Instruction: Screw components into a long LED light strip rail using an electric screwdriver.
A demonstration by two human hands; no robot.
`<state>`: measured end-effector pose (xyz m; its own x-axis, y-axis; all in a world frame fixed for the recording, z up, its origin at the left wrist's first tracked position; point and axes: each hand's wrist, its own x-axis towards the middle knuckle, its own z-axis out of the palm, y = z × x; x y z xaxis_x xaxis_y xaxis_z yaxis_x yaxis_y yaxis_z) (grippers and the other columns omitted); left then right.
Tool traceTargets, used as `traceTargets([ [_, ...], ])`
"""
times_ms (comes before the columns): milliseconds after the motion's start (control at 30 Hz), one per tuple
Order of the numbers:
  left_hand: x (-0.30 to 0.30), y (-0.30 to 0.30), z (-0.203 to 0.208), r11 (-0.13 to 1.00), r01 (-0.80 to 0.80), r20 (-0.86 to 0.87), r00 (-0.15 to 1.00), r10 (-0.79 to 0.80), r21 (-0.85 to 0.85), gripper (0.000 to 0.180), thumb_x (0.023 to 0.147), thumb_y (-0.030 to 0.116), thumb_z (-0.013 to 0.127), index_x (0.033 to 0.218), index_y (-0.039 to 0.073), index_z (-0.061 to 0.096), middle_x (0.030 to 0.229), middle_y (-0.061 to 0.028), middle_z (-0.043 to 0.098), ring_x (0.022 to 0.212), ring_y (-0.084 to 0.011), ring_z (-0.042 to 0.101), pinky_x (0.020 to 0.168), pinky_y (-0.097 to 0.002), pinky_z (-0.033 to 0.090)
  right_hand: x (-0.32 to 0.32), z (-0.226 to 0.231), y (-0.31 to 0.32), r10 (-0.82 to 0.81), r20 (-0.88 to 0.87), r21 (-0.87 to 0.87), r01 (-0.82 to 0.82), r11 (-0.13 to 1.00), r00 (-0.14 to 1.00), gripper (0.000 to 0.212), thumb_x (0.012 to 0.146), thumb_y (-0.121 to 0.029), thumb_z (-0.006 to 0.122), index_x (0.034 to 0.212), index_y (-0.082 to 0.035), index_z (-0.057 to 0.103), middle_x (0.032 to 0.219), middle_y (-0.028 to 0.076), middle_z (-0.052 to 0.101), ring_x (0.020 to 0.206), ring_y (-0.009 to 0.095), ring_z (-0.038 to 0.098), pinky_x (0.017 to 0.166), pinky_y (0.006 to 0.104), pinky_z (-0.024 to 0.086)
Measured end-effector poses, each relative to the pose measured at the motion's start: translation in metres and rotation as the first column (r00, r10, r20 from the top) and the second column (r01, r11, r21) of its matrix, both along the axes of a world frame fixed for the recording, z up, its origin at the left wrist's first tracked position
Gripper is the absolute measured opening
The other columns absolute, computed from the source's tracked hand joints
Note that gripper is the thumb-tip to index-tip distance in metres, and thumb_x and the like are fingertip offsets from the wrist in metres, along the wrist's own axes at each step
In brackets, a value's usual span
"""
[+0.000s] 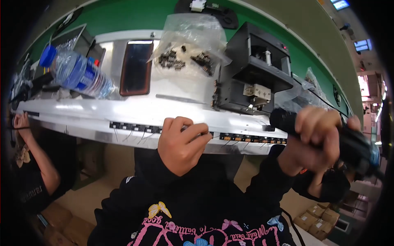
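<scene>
My left hand is closed, its fingers curled down at the bench's front edge over a row of small black parts. What its fingertips pinch is hidden. To its left, black parts with thin wire leads lie in line along the edge. On its right the row continues as black parts with orange-brown faces, leads hanging toward me. My right hand, smeared by motion, is wrapped round a black corded hand tool held above the bench's right side. The tool's exact kind is not clear.
A black machine stands behind the row. Beside it lie a clear bag with small dark parts, a dark phone and a tilted water bottle. Another person's hand is at the far left; a further person sits at the right.
</scene>
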<state>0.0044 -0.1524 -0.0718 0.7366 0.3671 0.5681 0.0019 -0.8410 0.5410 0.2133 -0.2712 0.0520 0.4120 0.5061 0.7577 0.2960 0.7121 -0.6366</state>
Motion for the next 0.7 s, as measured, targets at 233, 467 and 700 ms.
traceTargets([
  [233, -0.002, 0.000, 0.002, 0.999, -0.013, -0.036, 0.999, 0.011, -0.051, 0.024, 0.069, 0.001, 0.081, 0.091, 0.008, 0.076, 0.097, -0.0008, 0.069, 0.086, -0.0227, 0.059, 0.079, -0.0361, 0.041, 0.027, -0.023, 0.021, -0.008, -0.013, -0.065, 0.007, 0.998, 1.000, 0.041, 0.092, -0.008, 0.052, 0.132, -0.006, 0.041, 0.066, 0.006, 0.044, 0.049, 0.017, 0.042, 0.050, 0.0365, 0.044],
  [467, -0.004, 0.001, 0.004, 0.996, -0.031, -0.049, 0.998, 0.027, -0.087, 0.021, 0.070, -0.003, 0.083, 0.088, 0.002, 0.074, 0.100, -0.0096, 0.068, 0.088, -0.0270, 0.059, 0.072, -0.0352, 0.048, 0.074, -0.019, 0.026, 0.560, 0.043, -0.224, -0.538, 0.813, 0.828, 0.047, 0.088, -0.005, 0.075, 0.127, -0.008, 0.048, 0.065, 0.004, 0.057, 0.051, 0.020, 0.056, 0.053, 0.0358, 0.049],
  [700, -0.004, 0.000, 0.003, 0.994, -0.021, -0.058, 0.998, 0.015, -0.110, 0.021, 0.071, -0.001, 0.084, 0.088, 0.001, 0.073, 0.103, -0.0090, 0.068, 0.088, -0.0267, 0.060, 0.076, -0.0366, 0.047, 0.005, -0.033, 0.026, -0.407, 0.290, -0.126, 0.457, 0.881, 0.866, 0.047, 0.087, 0.011, 0.054, 0.131, 0.000, 0.041, 0.068, 0.007, 0.054, 0.051, 0.015, 0.051, 0.050, 0.0343, 0.050],
])
